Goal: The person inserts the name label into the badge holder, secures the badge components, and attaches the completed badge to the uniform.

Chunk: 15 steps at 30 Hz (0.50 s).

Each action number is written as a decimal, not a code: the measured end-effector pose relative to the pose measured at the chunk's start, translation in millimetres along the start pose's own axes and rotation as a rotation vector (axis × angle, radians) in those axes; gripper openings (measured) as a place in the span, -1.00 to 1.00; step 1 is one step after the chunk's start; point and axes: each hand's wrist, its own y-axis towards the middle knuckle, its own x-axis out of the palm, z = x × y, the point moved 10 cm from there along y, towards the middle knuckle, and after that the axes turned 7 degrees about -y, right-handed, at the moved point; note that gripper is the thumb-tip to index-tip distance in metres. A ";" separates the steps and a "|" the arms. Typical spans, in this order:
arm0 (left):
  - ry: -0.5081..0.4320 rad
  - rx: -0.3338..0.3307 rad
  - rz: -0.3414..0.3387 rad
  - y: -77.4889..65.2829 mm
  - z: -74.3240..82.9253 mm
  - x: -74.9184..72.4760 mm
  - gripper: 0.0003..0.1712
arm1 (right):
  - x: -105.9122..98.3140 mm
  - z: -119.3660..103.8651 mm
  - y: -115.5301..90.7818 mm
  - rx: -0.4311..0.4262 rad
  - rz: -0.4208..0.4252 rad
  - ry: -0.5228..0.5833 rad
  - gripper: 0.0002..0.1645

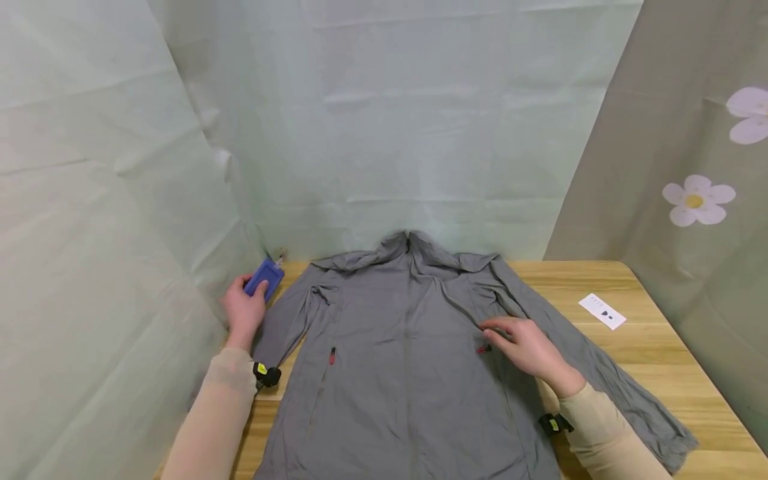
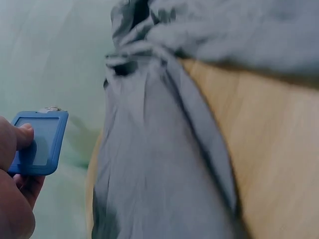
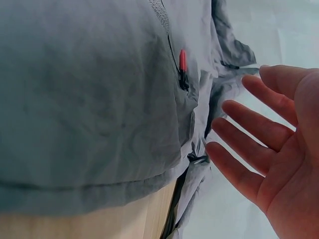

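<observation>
A grey zip jacket (image 1: pixel 372 373) lies front up on the wooden table, its collar toward the back wall and its sleeves spread to both sides. My left hand (image 1: pixel 245 308) pinches a blue badge holder (image 2: pixel 42 142) with a metal clip at its top, thumb across its face, beyond the jacket's left-side sleeve (image 2: pixel 149 159). Over the jacket's right side hovers my right hand (image 1: pixel 528 347), fingers spread and relaxed with nothing in them. Close by its thumb is a red zipper pull (image 3: pixel 182 62) on a pocket; a second red pull (image 1: pixel 333 356) shows on the other pocket.
A small white card (image 1: pixel 603 311) with dark marks lies on the wooden table (image 1: pixel 654 360) at the right. Pale green cloth (image 1: pixel 420 133) hangs behind and at the left; cloth with white flowers (image 1: pixel 699 201) hangs at the right.
</observation>
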 end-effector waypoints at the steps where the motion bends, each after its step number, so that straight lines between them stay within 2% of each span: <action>1: -0.014 0.007 0.001 -1.8 2.8 1.2 -0.55 | -0.6 -0.3 -0.1 0.000 0.002 0.000 -0.70; 7: -0.078 0.049 0.007 -13.9 20.3 9.9 -0.59 | -1.0 -1.7 0.2 -0.003 0.004 -0.005 -0.69; 15: -0.177 0.096 -0.027 -30.7 46.9 27.7 -0.65 | -3.5 -1.7 0.0 0.018 0.010 0.034 -0.66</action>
